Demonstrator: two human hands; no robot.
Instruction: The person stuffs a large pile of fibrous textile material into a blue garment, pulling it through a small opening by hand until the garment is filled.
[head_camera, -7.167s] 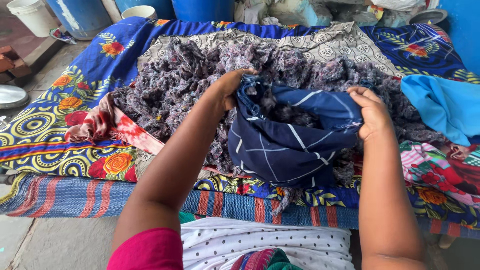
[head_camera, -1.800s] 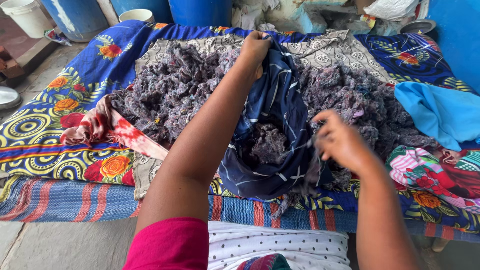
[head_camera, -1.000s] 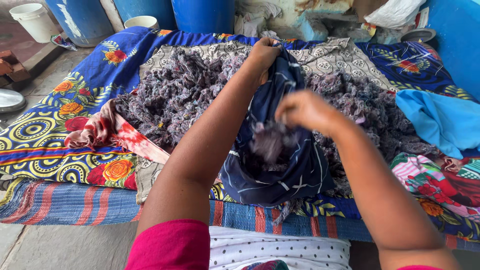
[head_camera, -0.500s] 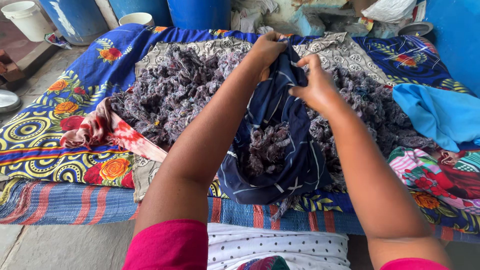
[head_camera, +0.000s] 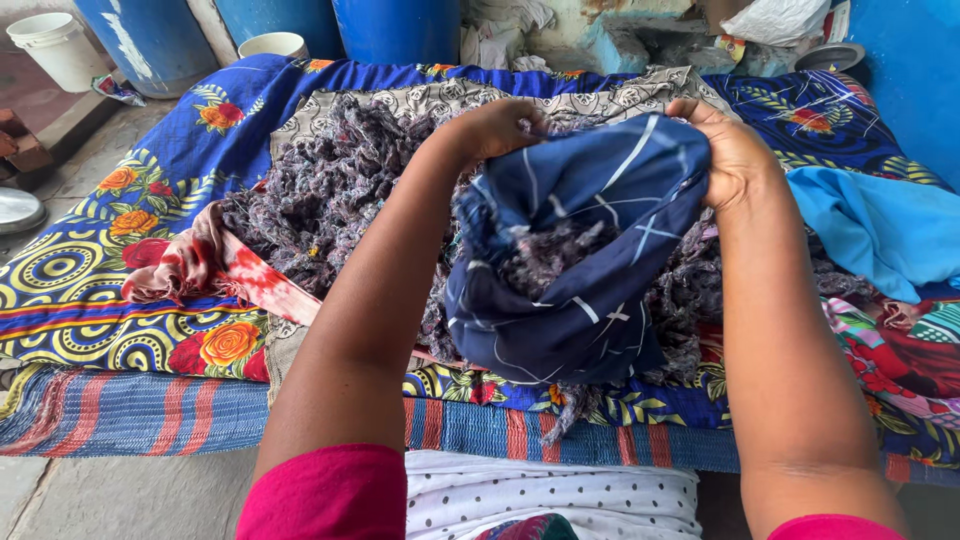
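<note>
A dark blue cloth cover with white lines (head_camera: 580, 270) hangs open in front of me, partly filled with grey shredded fibre stuffing. My left hand (head_camera: 495, 128) grips its upper left edge. The upper right edge is gripped by my right hand (head_camera: 730, 150), so the mouth is held spread between them. A large heap of the same grey fibre stuffing (head_camera: 340, 190) lies on the bed behind and to the left of the cover.
Colourful printed bedsheets (head_camera: 90, 280) cover the low bed. A red patterned cloth (head_camera: 210, 270) lies at the left, a light blue cloth (head_camera: 880, 225) at the right. Blue barrels (head_camera: 390, 25) and a white bucket (head_camera: 55, 45) stand behind.
My right hand pushed stuffing into the cover, then rose to grip its right edge. Both hands now hold the cover's mouth wider apart and lifted.
</note>
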